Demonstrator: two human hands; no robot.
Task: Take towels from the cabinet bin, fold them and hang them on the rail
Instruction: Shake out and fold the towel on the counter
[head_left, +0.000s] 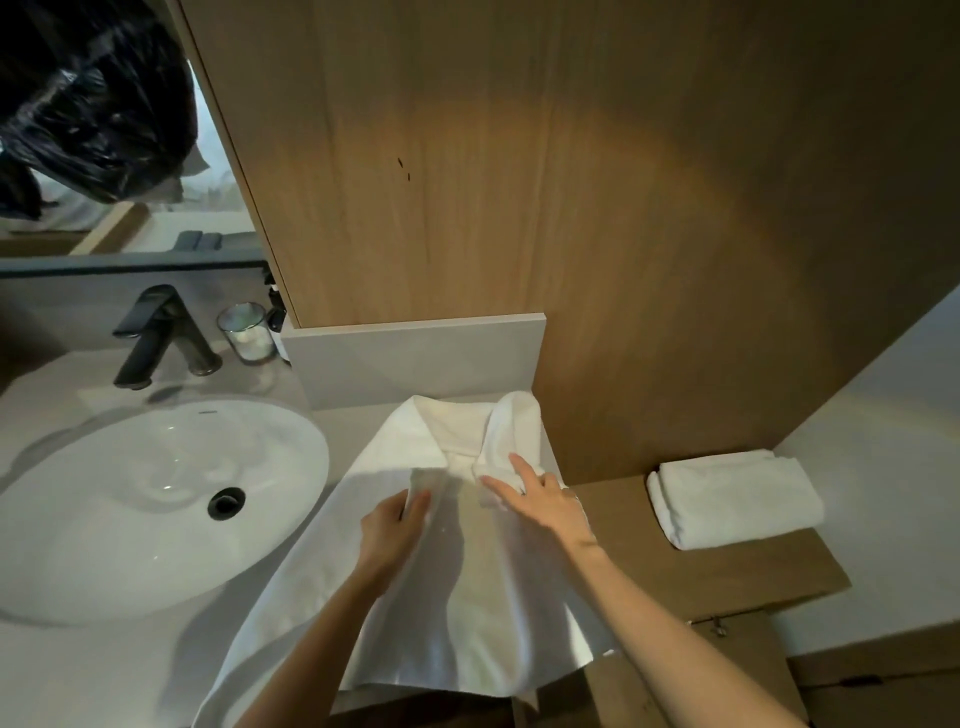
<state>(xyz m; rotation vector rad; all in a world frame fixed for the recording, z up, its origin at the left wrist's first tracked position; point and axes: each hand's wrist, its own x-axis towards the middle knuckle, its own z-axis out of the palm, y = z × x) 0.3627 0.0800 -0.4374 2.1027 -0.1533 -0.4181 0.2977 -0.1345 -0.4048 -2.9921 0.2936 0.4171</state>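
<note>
The left grip (395, 525) is pinching a fold of the towel (311, 597); the right grip (540, 501), spread flat, is pressing on it. The towel is lying on the bench (78, 675), right of the sink (130, 509).

Grey countertop (78, 675), lower left, carries a spread white towel (322, 561); wooden ledge (753, 577), right, holds a folded towel (737, 499).

No text, brand or number can be read. A small dark mark sits on the far rim of the sink (208, 404), near the desk's back edge, too small to make out. The dark bottle (276, 318) at the desk's back edge carries a pale label, too blurred to read.
</note>
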